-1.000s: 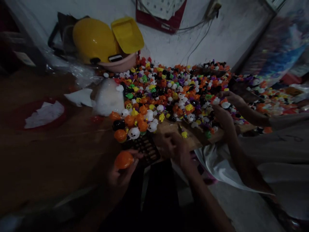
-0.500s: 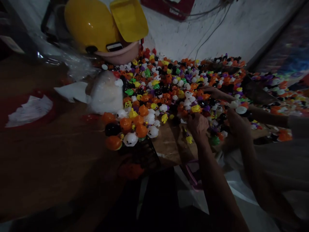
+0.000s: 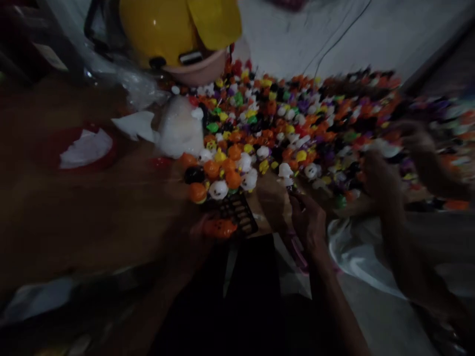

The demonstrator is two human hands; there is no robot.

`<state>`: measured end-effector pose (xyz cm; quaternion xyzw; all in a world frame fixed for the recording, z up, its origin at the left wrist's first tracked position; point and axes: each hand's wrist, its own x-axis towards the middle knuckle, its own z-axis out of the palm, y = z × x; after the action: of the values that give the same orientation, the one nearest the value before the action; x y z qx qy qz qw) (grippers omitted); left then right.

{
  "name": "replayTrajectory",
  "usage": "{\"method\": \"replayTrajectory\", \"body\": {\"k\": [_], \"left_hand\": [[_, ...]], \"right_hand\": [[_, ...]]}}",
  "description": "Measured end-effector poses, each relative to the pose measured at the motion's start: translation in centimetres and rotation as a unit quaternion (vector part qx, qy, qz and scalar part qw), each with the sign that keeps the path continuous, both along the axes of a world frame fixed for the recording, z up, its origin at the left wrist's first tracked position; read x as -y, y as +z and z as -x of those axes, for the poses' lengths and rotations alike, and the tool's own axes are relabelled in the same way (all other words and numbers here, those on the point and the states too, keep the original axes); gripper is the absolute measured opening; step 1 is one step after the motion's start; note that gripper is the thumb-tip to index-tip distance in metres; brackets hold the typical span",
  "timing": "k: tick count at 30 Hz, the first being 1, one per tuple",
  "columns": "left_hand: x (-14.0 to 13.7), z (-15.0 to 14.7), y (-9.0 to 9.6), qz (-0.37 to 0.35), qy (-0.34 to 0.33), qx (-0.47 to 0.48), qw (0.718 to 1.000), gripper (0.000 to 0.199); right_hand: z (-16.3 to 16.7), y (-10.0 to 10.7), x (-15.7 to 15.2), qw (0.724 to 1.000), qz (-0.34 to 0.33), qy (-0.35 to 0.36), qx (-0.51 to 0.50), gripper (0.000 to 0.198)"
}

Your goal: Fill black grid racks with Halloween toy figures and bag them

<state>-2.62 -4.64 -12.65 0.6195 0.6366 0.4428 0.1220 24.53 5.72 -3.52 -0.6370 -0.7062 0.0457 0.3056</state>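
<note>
Left grip: your left grip (image 3: 200, 228) is dim and blurred, but its fingers are closed around an orange piece (image 3: 221, 228) with dark marks.
Right grip: your right grip (image 3: 309, 222) pinches a small white figure (image 3: 285, 170) by its lower end, the white head tipping out beyond your fingertips.
Black grid: just beyond and to the right of your left grip, the black grid (image 3: 247, 217) lies on the tabletop (image 3: 129, 212), partly behind the orange piece.
Near cluster: beyond your left grip and the grid sits a cluster of round pieces (image 3: 218, 190), orange, white and black, touching one another.
Heap: beyond your right grip spreads a heap (image 3: 274, 133) of small orange, white, black, yellow, green and purple pieces, reaching back to the wall (image 3: 282, 44).
Clear bag: farther out than your left grip and a little left of it stands a clear bag (image 3: 181, 131) with pale contents.
Red dish: well to the left of your left grip, a red dish (image 3: 111, 159) holds white slips (image 3: 85, 148).
Helmet: far beyond your left grip, a yellow helmet (image 3: 159, 29) rests at a pink basin (image 3: 208, 69).
Co-worker: to the right of your right grip, another person's two hands (image 3: 382, 173) are at the heap, too blurred to read.
</note>
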Motion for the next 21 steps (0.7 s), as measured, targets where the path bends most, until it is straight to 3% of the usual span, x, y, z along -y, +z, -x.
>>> {"method": "replayTrajectory", "body": {"k": [5,8,11,16,21], "left_hand": [[0.2,0.7,2.6,-0.018,-0.014,0.0,1.0,0.036],[0.7,1.7,4.5,-0.005,0.002,0.021,1.0,0.032],[1.4,3.1,5.6,0.012,0.026,-0.026,0.999,0.03],[2.5,5.0,4.5,0.027,-0.1,-0.19,0.976,0.041],[3.3,5.7,2.8,-0.024,-0.155,-0.216,0.964,0.053]], "right_hand": [[1.0,-2.4,4.3,0.994,0.062,0.023,0.09,0.039],[1.7,-1.9,4.0,0.988,0.073,0.022,0.137,0.037],[2.4,-1.1,2.8,0.981,0.091,0.036,0.166,0.035],[2.5,-2.1,1.6,0.983,0.095,0.045,0.147,0.035],[1.6,-2.7,3.2,0.99,0.076,0.107,-0.043,0.036]]}}
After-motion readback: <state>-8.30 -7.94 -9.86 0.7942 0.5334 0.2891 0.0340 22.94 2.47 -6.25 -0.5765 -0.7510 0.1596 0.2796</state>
